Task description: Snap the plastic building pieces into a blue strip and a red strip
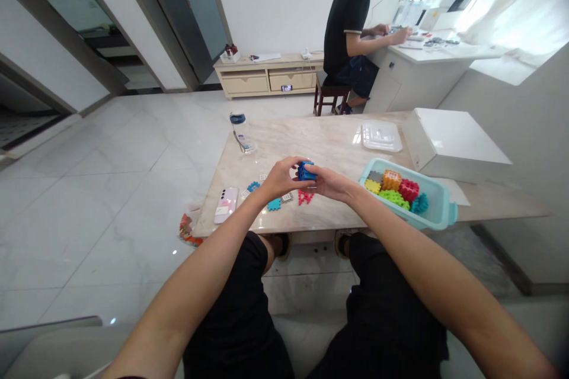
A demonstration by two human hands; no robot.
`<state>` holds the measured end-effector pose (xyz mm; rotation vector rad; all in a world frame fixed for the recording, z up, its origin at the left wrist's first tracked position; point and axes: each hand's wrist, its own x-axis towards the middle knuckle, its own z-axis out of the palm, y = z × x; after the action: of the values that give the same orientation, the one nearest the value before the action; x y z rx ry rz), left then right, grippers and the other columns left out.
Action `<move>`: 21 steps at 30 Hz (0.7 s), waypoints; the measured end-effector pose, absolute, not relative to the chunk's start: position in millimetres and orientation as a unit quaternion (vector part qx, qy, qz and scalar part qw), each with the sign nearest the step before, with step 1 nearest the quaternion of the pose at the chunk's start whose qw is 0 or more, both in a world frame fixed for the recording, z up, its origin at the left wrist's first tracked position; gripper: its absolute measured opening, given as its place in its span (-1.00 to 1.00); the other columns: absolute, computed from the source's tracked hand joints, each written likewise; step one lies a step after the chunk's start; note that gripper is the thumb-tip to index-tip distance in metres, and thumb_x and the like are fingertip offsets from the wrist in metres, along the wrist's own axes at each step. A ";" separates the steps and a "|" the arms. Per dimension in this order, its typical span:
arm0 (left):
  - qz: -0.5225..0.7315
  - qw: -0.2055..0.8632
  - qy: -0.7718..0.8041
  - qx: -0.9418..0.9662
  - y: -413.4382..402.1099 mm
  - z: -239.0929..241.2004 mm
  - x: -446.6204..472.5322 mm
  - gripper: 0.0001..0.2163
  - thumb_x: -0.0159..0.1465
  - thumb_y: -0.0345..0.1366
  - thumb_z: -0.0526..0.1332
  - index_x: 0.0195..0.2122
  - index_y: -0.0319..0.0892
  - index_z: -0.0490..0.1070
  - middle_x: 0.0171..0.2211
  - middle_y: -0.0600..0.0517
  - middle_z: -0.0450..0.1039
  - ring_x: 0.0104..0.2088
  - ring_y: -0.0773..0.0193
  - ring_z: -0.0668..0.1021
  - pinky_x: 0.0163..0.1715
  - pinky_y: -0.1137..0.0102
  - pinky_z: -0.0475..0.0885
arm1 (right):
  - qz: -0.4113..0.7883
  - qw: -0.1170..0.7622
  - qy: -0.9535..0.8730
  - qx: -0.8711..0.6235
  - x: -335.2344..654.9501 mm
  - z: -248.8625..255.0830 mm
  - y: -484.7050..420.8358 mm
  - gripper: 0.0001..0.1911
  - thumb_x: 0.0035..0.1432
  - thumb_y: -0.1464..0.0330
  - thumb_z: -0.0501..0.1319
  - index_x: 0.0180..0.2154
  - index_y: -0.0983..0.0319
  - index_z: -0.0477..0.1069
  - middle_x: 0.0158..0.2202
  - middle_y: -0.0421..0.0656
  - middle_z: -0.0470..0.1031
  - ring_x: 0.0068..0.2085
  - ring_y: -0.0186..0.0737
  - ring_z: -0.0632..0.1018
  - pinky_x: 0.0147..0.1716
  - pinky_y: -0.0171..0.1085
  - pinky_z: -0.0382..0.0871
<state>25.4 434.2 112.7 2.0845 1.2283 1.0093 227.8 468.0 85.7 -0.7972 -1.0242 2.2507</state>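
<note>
Over the middle of the marble-patterned table, a blue block made of toothed interlocking pieces (306,170) is held between my two hands. My left hand (283,179) grips it from the left, fingers curled round its side. From the right, my right hand (329,182) presses on it with the thumb on top. Beneath the hands lie loose flat pieces: a turquoise piece (274,205), a blue piece (253,186), a red piece (305,197) and a grey piece (287,196). The block's underside is partly hidden by my fingers.
To the right stands a light-blue tub (438,220) with several coloured blocks. Behind it are a clear plastic lid (381,136) and a white box (462,136). A phone (226,205) and a water bottle (242,135) are on the left. Another person (349,23) sits at a far desk.
</note>
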 end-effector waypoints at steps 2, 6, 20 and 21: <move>0.376 0.283 0.444 0.762 433.3 112.0 28.1 -0.39 0.15 -0.09 0.57 0.20 -0.10 0.53 0.13 -0.10 0.63 0.09 0.03 0.65 0.10 0.22 0.56 | 0.836 0.271 -0.379 -0.289 227.3 87.5 467.4 -0.70 0.29 0.17 0.44 -0.05 0.23 0.62 -0.05 -0.02 0.71 -0.07 -0.12 0.68 -0.03 -0.20 0.63; 0.388 0.329 0.446 0.737 431.9 110.5 34.2 -0.42 0.15 -0.12 0.55 0.18 -0.12 0.53 0.09 -0.06 0.65 0.03 0.07 0.67 -0.08 0.31 0.63 | 0.840 0.274 -0.375 -0.280 227.8 90.3 465.7 -0.73 0.29 0.19 0.43 -0.07 0.21 0.61 -0.07 -0.06 0.71 -0.08 -0.13 0.68 -0.05 -0.19 0.63; 0.375 0.313 0.439 0.754 430.5 114.8 37.4 -0.40 0.16 -0.08 0.55 0.21 -0.10 0.52 0.15 -0.09 0.62 0.10 0.00 0.66 0.03 0.25 0.59 | 0.832 0.266 -0.391 -0.290 225.4 97.3 462.5 -0.73 0.31 0.15 0.43 -0.15 0.22 0.63 -0.09 -0.08 0.69 -0.13 -0.19 0.66 -0.07 -0.24 0.61; 0.375 0.313 0.439 0.755 430.5 114.7 37.4 -0.40 0.16 -0.08 0.55 0.20 -0.10 0.53 0.15 -0.09 0.63 0.10 0.00 0.66 0.04 0.25 0.59 | 0.833 0.266 -0.391 -0.288 225.6 98.0 462.1 -0.73 0.31 0.15 0.43 -0.15 0.23 0.63 -0.09 -0.08 0.69 -0.13 -0.19 0.66 -0.07 -0.25 0.61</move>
<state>37.4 430.5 114.7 1.9902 1.1571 0.9878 225.6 462.1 98.0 -0.7766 -1.0569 2.2495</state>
